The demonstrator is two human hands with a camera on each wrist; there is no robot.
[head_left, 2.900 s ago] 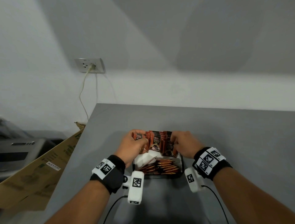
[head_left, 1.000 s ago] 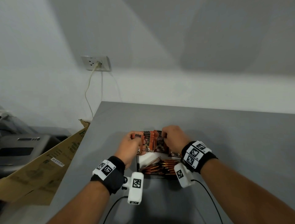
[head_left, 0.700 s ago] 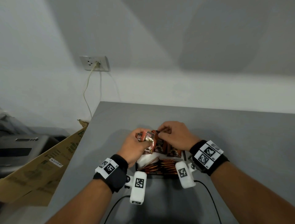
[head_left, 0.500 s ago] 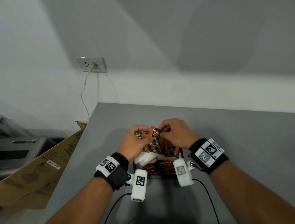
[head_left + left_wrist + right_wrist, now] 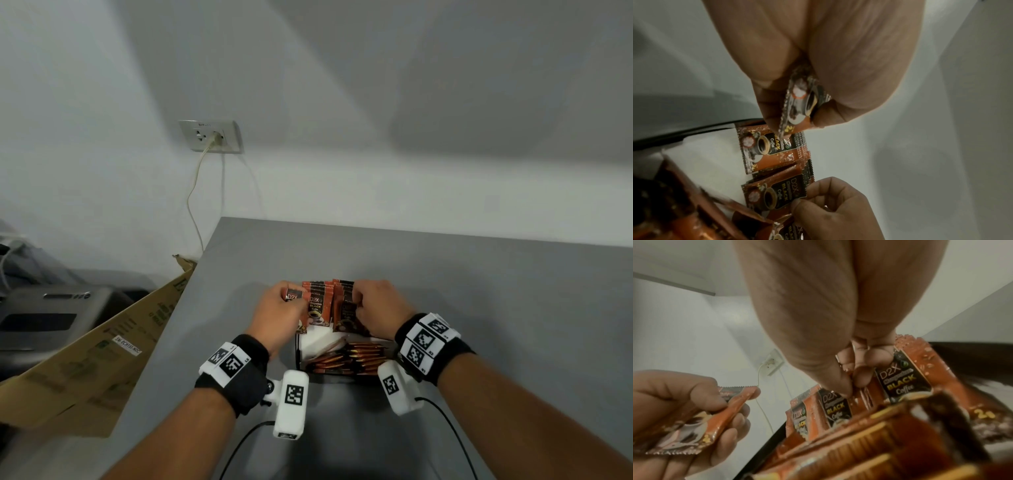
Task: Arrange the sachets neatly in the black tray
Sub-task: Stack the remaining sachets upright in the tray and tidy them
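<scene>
From the head camera, the black tray (image 5: 298, 356) sits on a grey table (image 5: 479, 291) just ahead of both wrists, with a row of upright coffee sachets (image 5: 337, 301) at its far end and slim stick packets (image 5: 349, 358) lying flat at its near end. The left hand (image 5: 279, 313) pinches a single sachet (image 5: 294, 297) at the row's left end; the right hand (image 5: 375, 310) curls over the row's right part. A wall socket (image 5: 210, 136) and a cardboard box (image 5: 85, 359) lie off to the left. The left wrist view shows the thumb and fingers (image 5: 772, 104) pressed together on that one sachet (image 5: 797, 104), held just above the row (image 5: 764, 146). The right wrist view shows the right fingertips (image 5: 840, 386) pinching the tops of standing sachets (image 5: 835, 408) in the tray.
</scene>
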